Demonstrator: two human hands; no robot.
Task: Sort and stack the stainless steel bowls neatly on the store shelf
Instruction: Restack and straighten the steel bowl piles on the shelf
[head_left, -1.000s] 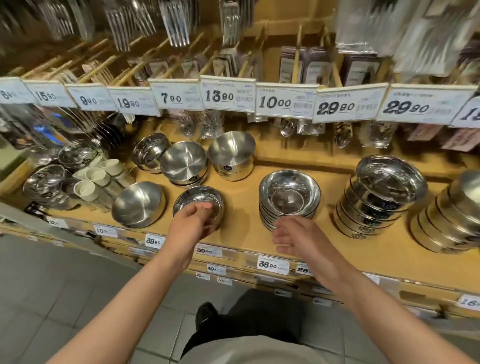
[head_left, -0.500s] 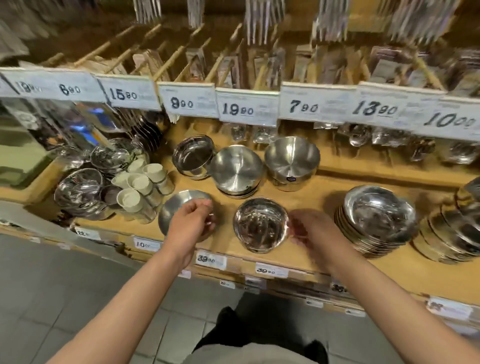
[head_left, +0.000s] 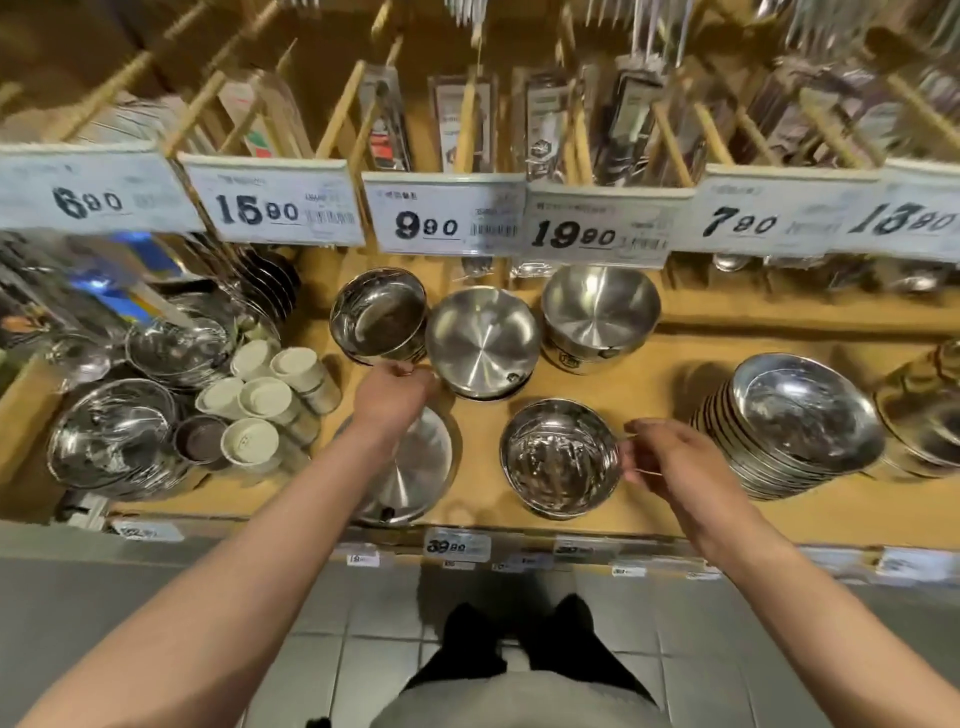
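A small shiny steel bowl (head_left: 558, 460) stands near the shelf's front edge. My right hand (head_left: 670, 457) is at its right side, thumb and fingers curled against the rim. A matte steel bowl (head_left: 421, 470) sits front left, partly under my left forearm. My left hand (head_left: 392, 395) lies over its far rim, knuckles up, with its fingertips close to a shiny back-row bowl (head_left: 379, 317); what the fingers hold is hidden. Two matte bowls stand behind, one in the middle (head_left: 480, 343) and a deeper one (head_left: 600, 317). A stack of shallow steel bowls (head_left: 795, 426) leans at the right.
The wooden shelf (head_left: 670, 358) has a row of price tags (head_left: 447, 218) hanging over its back. White-lidded cups (head_left: 260, 400) and wrapped steel bowls (head_left: 111, 439) crowd the left. More stacked bowls (head_left: 924, 410) sit far right. Packaged cutlery hangs above. Grey floor tiles lie below.
The view has swung left and closer. My left hand moved from the front matte bowl's near side toward the back row. My right hand came to the small shiny bowl's right rim.
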